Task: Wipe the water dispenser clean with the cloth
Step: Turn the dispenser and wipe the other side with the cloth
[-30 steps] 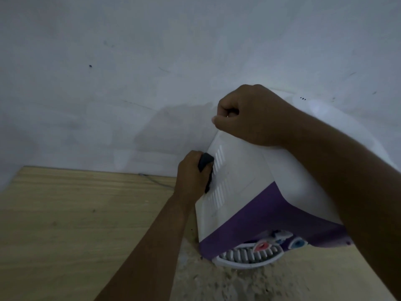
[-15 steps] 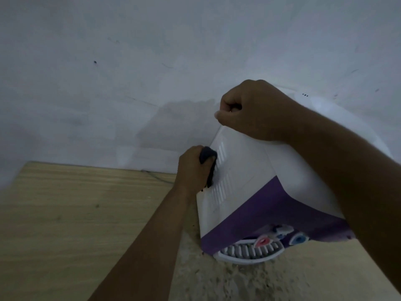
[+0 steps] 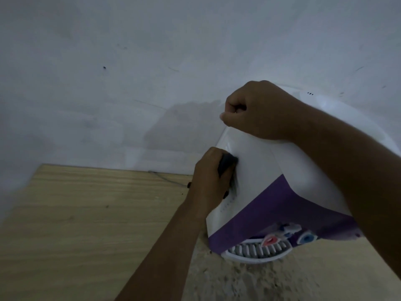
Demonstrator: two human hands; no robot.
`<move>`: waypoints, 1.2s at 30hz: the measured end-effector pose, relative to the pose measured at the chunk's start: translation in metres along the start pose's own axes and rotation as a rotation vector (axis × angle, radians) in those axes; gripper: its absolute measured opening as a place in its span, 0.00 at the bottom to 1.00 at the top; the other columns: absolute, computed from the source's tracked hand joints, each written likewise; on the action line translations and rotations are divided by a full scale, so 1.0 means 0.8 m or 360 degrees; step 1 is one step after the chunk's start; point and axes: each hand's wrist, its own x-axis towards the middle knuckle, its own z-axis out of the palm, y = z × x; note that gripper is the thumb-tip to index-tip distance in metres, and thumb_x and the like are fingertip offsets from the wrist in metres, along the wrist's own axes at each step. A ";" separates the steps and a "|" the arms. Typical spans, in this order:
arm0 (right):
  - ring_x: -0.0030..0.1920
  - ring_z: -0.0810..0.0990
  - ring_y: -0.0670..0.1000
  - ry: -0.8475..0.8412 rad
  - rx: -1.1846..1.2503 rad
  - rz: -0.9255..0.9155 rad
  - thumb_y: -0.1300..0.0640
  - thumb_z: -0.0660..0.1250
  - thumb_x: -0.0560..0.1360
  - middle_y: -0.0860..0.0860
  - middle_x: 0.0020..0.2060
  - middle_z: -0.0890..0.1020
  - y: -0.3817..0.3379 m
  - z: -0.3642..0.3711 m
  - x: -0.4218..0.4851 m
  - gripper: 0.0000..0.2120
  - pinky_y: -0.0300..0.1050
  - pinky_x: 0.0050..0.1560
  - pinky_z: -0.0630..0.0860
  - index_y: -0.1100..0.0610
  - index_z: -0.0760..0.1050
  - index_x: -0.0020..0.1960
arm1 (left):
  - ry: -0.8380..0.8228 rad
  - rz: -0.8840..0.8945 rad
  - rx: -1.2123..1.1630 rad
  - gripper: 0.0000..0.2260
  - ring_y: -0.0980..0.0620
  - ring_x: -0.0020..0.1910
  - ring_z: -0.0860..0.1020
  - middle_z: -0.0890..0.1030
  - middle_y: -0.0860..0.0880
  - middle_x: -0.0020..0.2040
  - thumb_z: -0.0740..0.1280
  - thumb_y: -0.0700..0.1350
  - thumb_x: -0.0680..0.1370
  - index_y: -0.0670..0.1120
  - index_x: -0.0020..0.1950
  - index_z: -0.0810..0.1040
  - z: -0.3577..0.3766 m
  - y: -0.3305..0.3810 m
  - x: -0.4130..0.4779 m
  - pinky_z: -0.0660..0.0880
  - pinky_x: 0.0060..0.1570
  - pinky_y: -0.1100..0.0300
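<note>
Wooden surface [image 3: 76, 213] at far left, with a thin cable [image 3: 160, 177] along the wall base, running toward the unit. Left hand [image 3: 208, 181] is fisted round a dark cloth [image 3: 226, 164], pressing it on the white side panel of the water dispenser [image 3: 256, 170], just above the vent slots [image 3: 227, 205]. Right hand [image 3: 256, 111] is curled on the top rear corner, bracing. It looks hooked over the edge, but it's too dim to be sure.

Risks:
- Sideways cloth pressure could slide or tip the unit on the speckled surface [image 3: 238, 283] if that brace slips.
- If the cloth is wet, wiping over the slots could push water inside.
- The cable sits just behind the left wrist and could snag on a back stroke.
- Taps [image 3: 269, 240] and drip tray [image 3: 256, 256] at lower right aren't being wiped yet, so they're easy to skip.
</note>
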 end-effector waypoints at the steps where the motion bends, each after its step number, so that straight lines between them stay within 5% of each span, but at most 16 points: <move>1: 0.28 0.69 0.48 0.0001 0.0003 -0.0004 0.51 0.66 0.73 0.51 0.25 0.72 0.000 0.000 0.000 0.14 0.42 0.34 0.68 0.59 0.74 0.33 | 0.0020 0.0014 -0.0027 0.04 0.64 0.42 0.72 0.75 0.53 0.45 0.66 0.34 0.77 0.41 0.49 0.78 0.000 0.006 -0.003 0.66 0.45 0.76; 8: 0.28 0.70 0.48 -0.0027 0.0022 0.0012 0.51 0.65 0.74 0.53 0.27 0.74 -0.001 0.000 0.001 0.15 0.44 0.34 0.70 0.60 0.75 0.35 | -0.0150 0.0032 -0.0171 0.05 0.61 0.45 0.77 0.79 0.51 0.46 0.66 0.35 0.78 0.43 0.50 0.80 -0.014 0.009 -0.020 0.70 0.46 0.72; 16: 0.27 0.67 0.47 -0.0006 0.0025 0.0042 0.52 0.66 0.73 0.52 0.25 0.71 -0.001 -0.001 0.001 0.15 0.43 0.33 0.68 0.61 0.73 0.34 | 0.0047 -0.0065 0.0047 0.02 0.58 0.41 0.72 0.77 0.47 0.43 0.66 0.34 0.76 0.39 0.47 0.78 0.003 -0.005 0.014 0.66 0.41 0.75; 21: 0.27 0.69 0.47 -0.0015 0.0034 0.0048 0.51 0.66 0.73 0.51 0.25 0.73 0.000 -0.001 0.001 0.14 0.43 0.34 0.70 0.60 0.75 0.34 | -0.0058 0.0030 -0.0128 0.06 0.60 0.45 0.76 0.76 0.54 0.45 0.66 0.33 0.77 0.41 0.50 0.78 -0.005 0.011 -0.020 0.70 0.45 0.71; 25: 0.28 0.69 0.48 -0.0016 0.0012 0.0038 0.51 0.66 0.73 0.52 0.26 0.73 -0.001 -0.002 0.000 0.14 0.43 0.34 0.70 0.60 0.74 0.34 | -0.0144 0.0029 -0.0241 0.08 0.54 0.45 0.78 0.77 0.49 0.46 0.66 0.31 0.76 0.42 0.50 0.78 -0.012 0.019 -0.053 0.72 0.45 0.65; 36: 0.30 0.72 0.47 -0.0028 -0.0009 0.0076 0.51 0.65 0.73 0.50 0.27 0.75 -0.001 -0.003 0.001 0.13 0.43 0.36 0.70 0.59 0.74 0.34 | -0.0260 -0.0263 -0.0002 0.04 0.60 0.39 0.74 0.75 0.53 0.40 0.66 0.38 0.77 0.46 0.43 0.77 -0.009 -0.011 -0.109 0.67 0.40 0.70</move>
